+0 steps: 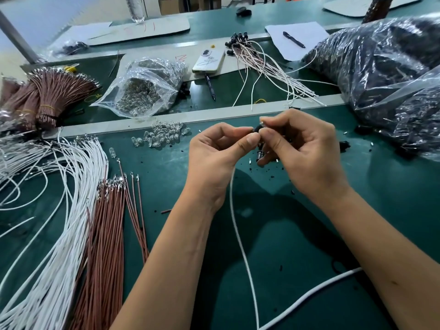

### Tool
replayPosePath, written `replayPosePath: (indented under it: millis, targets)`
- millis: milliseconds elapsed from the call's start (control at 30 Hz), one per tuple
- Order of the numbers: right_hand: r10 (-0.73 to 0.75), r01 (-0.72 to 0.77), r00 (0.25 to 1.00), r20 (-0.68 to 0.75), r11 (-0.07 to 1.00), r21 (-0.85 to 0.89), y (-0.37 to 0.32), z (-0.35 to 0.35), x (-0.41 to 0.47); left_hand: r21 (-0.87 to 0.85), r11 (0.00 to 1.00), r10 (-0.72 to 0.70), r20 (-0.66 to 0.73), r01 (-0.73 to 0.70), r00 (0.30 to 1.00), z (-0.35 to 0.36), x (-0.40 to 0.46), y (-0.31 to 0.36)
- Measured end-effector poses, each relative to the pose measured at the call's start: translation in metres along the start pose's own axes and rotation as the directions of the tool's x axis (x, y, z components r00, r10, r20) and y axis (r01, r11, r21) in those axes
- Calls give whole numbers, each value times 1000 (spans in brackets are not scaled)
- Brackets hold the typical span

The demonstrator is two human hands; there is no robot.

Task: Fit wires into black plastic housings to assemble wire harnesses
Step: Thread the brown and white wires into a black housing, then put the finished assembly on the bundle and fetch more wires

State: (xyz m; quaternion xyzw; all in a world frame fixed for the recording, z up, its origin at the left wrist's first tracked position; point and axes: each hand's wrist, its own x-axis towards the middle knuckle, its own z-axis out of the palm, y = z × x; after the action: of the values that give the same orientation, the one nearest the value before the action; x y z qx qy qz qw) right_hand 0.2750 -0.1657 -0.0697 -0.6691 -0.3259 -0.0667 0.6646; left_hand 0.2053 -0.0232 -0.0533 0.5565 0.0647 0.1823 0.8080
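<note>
left hand [214, 148] pinching white wire [240, 234] end | right hand [300, 148] pinching black housing [256, 129] above counter [381, 210] | wire limp, light; gripping near tip seems best

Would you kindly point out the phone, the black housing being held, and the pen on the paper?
phone [209, 60]: head view, middle of its back.
black housing [256, 129]: head view, part showing between fingertips.
pen [293, 39]: head view, mid-barrel.

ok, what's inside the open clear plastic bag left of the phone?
The open clear plastic bag holds a heap of small clear glass bulbs, spilling toward its mouth. Whatever lies beneath the heap or in the crumpled back folds is covered.
</note>
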Motion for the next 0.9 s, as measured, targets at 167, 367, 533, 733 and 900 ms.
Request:
replayPosePath:
  millis: [167,367,533,733,900]
  targets:
    - [251,-253,963,103,967,14,-14,6,11,-83,993,-94,-195,79,976,21,23,19]
    - [469,-513,830,301,854,85,-36,17,59,-54,984,-175,-378,167,909,51,88,45]
    - [626,-666,745,232,716,207,-25,4,141,-93,969,-248,-349,230,904,58,135,50]
    - [783,-792,605,145,610,11,28,6,271,174,875,-449,-58,452,892,69,147,18]
    - [722,-714,689,-60,662,-229,75,21,324,331,888,-316,-63,319,947,61,163,3]
